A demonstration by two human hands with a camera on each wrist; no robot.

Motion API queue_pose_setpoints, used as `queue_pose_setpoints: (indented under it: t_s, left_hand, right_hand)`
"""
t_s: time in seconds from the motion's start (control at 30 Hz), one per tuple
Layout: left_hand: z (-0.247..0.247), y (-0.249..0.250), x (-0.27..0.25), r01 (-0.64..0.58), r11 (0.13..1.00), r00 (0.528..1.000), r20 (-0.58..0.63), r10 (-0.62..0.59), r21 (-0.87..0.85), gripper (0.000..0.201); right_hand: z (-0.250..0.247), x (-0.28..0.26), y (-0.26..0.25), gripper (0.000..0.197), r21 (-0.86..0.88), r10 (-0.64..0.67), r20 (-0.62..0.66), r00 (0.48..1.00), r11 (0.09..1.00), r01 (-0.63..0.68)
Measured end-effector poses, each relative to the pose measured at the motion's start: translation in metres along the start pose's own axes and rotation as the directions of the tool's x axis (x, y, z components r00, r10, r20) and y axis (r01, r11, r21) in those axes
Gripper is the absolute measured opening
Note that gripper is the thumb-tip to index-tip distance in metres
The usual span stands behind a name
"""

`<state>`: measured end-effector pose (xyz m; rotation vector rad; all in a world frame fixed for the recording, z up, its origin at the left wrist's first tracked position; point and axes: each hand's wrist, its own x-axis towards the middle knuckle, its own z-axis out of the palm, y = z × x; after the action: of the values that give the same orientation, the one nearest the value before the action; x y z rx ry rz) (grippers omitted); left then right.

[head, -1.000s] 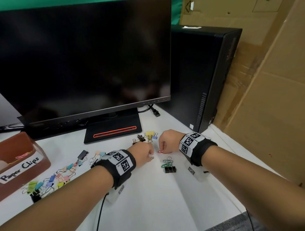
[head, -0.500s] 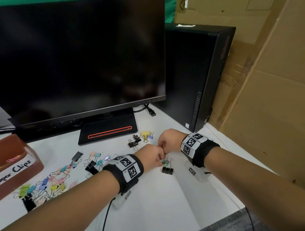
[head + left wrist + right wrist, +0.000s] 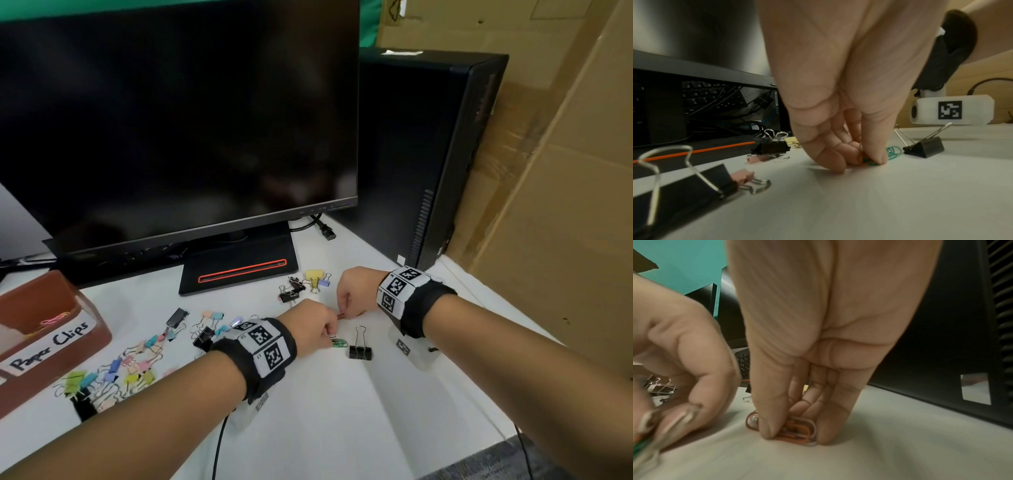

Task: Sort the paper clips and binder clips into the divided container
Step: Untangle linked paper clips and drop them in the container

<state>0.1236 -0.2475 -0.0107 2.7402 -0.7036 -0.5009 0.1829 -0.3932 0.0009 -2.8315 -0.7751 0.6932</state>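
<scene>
My left hand pinches green paper clips on the counter; my right hand, at 1 o'clock, pinches orange clips (container at 9 o'clock).

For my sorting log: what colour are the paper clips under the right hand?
Orange paper clips, pinched by the right hand; clearest in the right wrist view.

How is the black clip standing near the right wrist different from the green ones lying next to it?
The black binder clip is a solid folded body with silver wire handles sticking up; the green paper clips are thin bent wire lying flat. The binder clip stands alone, untouched; the green ones lie by the left hand, which pinches some. Both rest on the white table, not yet in the container.
</scene>
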Motion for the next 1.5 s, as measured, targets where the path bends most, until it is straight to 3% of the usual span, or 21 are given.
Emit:
queue_pose_setpoints:
  t_s: [0.33,0.63,0.9,1.03,1.27,1.4,1.5]
  left_hand:
    - [0.004,-0.005,-0.017,0.110,0.984,0.989,0.084,-0.123,0.143,0.024]
    - [-0.006,-0.035,-0.040,0.201,0.974,0.979,0.017,-0.204,0.107,0.018]
    - [-0.007,-0.044,-0.051,0.135,0.991,0.984,-0.121,-0.132,0.018,0.008]
    - [-0.005,-0.045,-0.052,0.149,0.988,0.984,-0.089,-0.151,-0.030,0.017]
    - [0.004,-0.042,-0.053,0.187,0.982,0.982,-0.030,-0.186,0.037,0.021]
    - [-0.016,-0.056,-0.080,0.212,0.971,0.962,-0.152,-0.227,-0.108,0.017]
    - [-0.056,-0.084,-0.119,0.274,0.936,0.887,-0.318,-0.335,-0.223,0.014]
  right_hand:
    - [-0.001,-0.004,-0.012,0.018,-0.010,-0.005,-0.020,1.000,1.000,0.004]
    - [0.000,0.006,-0.028,0.021,-0.047,-0.013,-0.017,1.000,0.999,0.012]
    - [-0.001,0.012,-0.036,0.018,-0.111,0.002,-0.020,1.000,0.994,-0.005]
    - [-0.001,0.010,-0.040,0.019,-0.108,-0.005,-0.015,1.000,0.994,0.003]
    - [0.001,0.004,-0.049,0.019,-0.162,-0.003,-0.002,1.000,0.987,0.003]
    - [-0.012,-0.002,-0.067,0.024,-0.180,-0.018,-0.020,1.000,0.983,0.014]
    - [-0.033,0.003,-0.103,0.025,-0.144,-0.070,-0.096,0.993,0.988,0.055]
